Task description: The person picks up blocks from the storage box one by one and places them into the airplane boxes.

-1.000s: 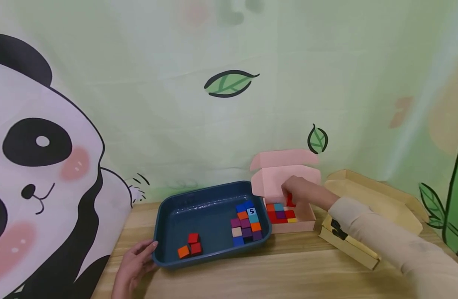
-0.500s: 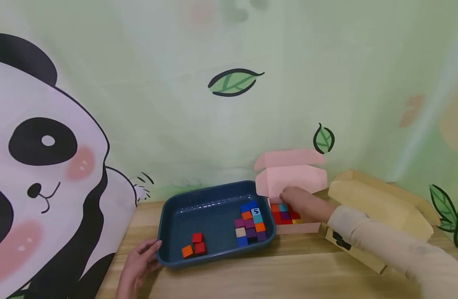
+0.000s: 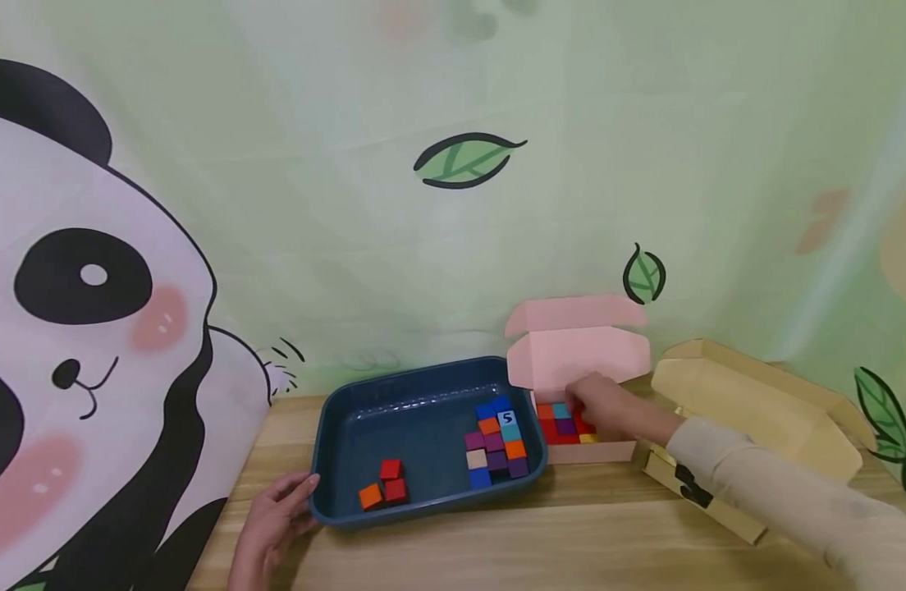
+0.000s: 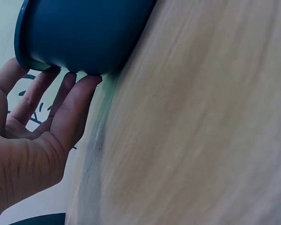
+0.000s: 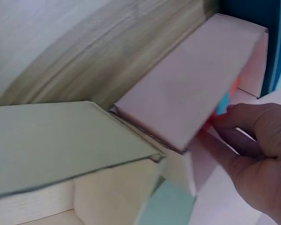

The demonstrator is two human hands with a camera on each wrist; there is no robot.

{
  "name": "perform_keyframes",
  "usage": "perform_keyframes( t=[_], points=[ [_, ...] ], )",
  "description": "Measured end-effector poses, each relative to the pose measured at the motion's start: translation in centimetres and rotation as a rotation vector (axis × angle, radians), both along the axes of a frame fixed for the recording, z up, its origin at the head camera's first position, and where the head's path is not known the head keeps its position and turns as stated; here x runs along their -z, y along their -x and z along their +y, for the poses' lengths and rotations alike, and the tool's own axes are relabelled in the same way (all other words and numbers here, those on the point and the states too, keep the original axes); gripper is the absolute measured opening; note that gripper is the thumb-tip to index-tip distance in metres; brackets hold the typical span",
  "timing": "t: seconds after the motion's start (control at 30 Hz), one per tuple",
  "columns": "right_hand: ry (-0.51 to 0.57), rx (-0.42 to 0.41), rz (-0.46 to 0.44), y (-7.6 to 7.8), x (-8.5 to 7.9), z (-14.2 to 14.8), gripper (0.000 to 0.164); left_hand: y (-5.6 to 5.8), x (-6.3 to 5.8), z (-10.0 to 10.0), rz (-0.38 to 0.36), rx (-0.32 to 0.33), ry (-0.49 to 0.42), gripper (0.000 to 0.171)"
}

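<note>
In the head view my right hand (image 3: 608,406) reaches down into the pink cardboard box (image 3: 601,451). Its thumb and fingers pinch a red cube (image 5: 206,125), mostly hidden by the fingertips and the box wall in the right wrist view. Beside that hand, red, orange, light blue, purple and yellow cubes (image 3: 564,427) sit packed together in the box. My left hand (image 3: 274,517) touches the left end of the dark blue tray (image 3: 416,382), its loosely spread fingertips against the outer wall and rim in the left wrist view.
Two red cubes and an orange cube (image 3: 371,497) lie at the tray's front left. A cluster of mixed cubes (image 3: 496,443), one marked 5, fills its right end. An open yellow box (image 3: 707,497) stands right of the pink one, under my right forearm. A panda-printed cloth (image 3: 335,246) hangs behind.
My right hand has lowered the red cube from above the pink box down among the others, then shifted slightly to the right. The left hand stays at the tray.
</note>
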State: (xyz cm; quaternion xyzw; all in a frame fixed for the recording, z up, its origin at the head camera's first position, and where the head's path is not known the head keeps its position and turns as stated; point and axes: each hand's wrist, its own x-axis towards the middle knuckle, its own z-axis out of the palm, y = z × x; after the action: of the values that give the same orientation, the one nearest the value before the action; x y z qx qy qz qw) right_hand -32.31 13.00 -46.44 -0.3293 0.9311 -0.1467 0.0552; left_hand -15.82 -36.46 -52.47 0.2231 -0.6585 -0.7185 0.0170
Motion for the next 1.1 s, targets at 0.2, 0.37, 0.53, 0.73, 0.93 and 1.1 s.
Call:
perform_keyframes(
  t=[0.2,0.37,0.53,0.73,0.93,1.1],
  points=[
    [0.027,-0.021,-0.031,-0.7,-1.5,-1.4,0.009,-0.1,0.2,0.2,-0.005,-0.009,0.002,0.024],
    [0.072,-0.061,-0.067,-1.4,-3.3,-4.6,0.01,0.0,0.1,0.4,-0.013,0.005,-0.002,0.031],
    [0.038,-0.089,-0.127,-1.9,-3.9,-9.6,0.013,0.0,-0.1,0.3,-0.006,0.004,-0.012,0.016],
    [-0.013,-0.067,-0.115,-1.1,-3.7,-15.0,0.018,0.3,-0.3,-0.1,-0.017,0.016,-0.008,0.014],
    [-0.166,0.15,-0.12,0.7,-2.1,-19.0,0.016,0.3,-0.4,-0.1,-0.024,0.017,-0.004,0.023],
    [-0.315,0.379,-0.179,1.7,0.2,-20.9,0.028,0.3,-0.4,0.1,-0.033,0.008,-0.002,0.025]
  ],
)
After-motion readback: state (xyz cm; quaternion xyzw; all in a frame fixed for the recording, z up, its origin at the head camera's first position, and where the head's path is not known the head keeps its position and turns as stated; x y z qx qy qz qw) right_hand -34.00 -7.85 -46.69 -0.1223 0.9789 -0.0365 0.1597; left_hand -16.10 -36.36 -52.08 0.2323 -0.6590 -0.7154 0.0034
